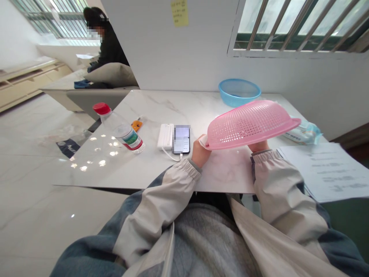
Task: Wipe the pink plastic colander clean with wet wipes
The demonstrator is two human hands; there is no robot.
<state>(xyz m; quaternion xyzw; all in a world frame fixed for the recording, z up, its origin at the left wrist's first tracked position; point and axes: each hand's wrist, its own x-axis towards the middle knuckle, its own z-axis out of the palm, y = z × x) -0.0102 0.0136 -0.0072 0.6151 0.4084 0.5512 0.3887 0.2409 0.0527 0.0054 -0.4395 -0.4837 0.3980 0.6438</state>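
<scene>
Both my hands hold a pink plastic colander (249,125) up off the white marble table (175,109), its perforated dome tilted towards me. My left hand (201,153) grips the left rim, with a small white piece of cloth or paper (203,141) between hand and rim. My right hand (258,146) is at the lower right rim, its fingers hidden behind the colander. Left of my left hand lie a smartphone (181,139) and a white power bank (165,136), joined by a white cable. The colander's inside is hidden.
A light blue plastic basin (238,92) stands behind the colander. A clear bottle with a red cap (122,130) lies on the table near an orange tool (137,124). Printed papers (325,171) and a plastic packet (304,132) lie to the right. A seated person (109,50) is at back left.
</scene>
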